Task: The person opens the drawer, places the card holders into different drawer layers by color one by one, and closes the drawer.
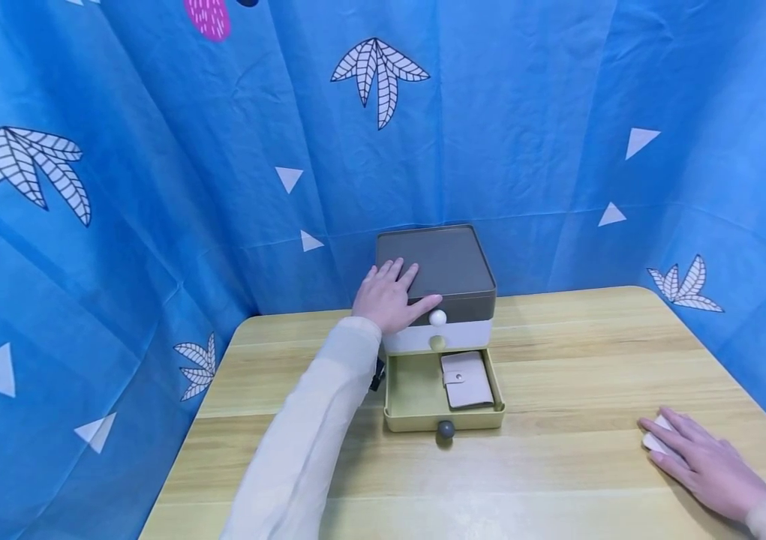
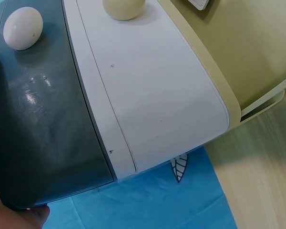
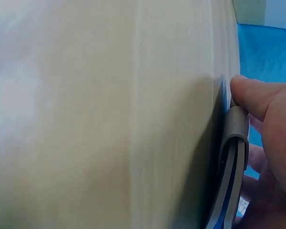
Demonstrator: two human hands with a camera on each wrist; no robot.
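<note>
A small three-tier drawer box point(image 1: 437, 259), grey over white over olive, stands at the back of the table. My left hand point(image 1: 386, 300) rests on its grey top near the front left corner, fingers spread and thumb toward the white knob point(image 2: 23, 27). The bottom olive drawer point(image 1: 416, 423) is pulled out. Inside it, on the right, lies a pale card holder point(image 1: 473, 382) with a snap strap. Far to the right, my right hand point(image 1: 713, 465) holds another pale card holder point(image 3: 236, 124) between thumb and fingers, low over the table. Its edge shows layered leaves with some blue.
The light wooden table point(image 1: 578, 480) ends at a blue patterned curtain point(image 1: 524, 135) behind and on both sides. A dark grey knob point(image 1: 446, 429) sticks out from the open drawer's front. Something black point(image 1: 377, 375) shows beside the box, partly behind the left sleeve.
</note>
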